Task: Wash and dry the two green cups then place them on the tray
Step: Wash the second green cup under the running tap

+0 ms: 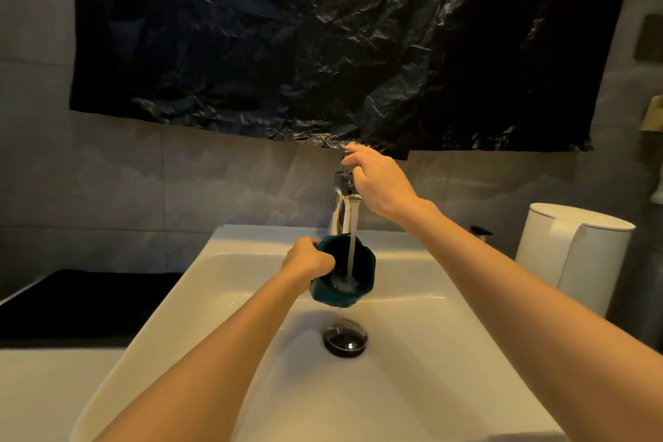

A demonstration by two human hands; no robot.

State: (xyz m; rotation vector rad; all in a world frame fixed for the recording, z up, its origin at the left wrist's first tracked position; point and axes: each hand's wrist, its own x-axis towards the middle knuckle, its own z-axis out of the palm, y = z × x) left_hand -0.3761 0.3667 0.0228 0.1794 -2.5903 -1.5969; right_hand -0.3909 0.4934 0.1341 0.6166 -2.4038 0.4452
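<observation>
A green cup (343, 271) is held over the white sink (430, 352), tipped a little toward the camera so its dark inside shows. A stream of water (352, 244) falls from the tap (342, 201) straight into the cup and splashes at its bottom. The left hand (309, 258) closes around the cup's left rim and wall, fingers curled tight on it, thumb side up. Only this one cup is in view.

The right hand (380, 183) reaches up to the top of the tap, fingers loosely spread and bent over the handle; the palm hides the handle itself, so whether it grips or merely rests on it cannot be told. The right forearm crosses the right part of the basin on its way up.

Below the cup, in the basin floor, sits a dark round drain plug (345, 337) with a shiny knob, well clear of the cup. Behind the tap the tiled wall carries a large sheet of crumpled black plastic (341, 39), its lower edge hanging just behind the right fingertips. To the right of the sink stands a white cistern (574, 255), and a small dark object (480, 231), too small to identify, pokes up just beyond the right forearm. To the left, beside the sink, lies a flat black surface (82, 301) with a pale edge.
</observation>
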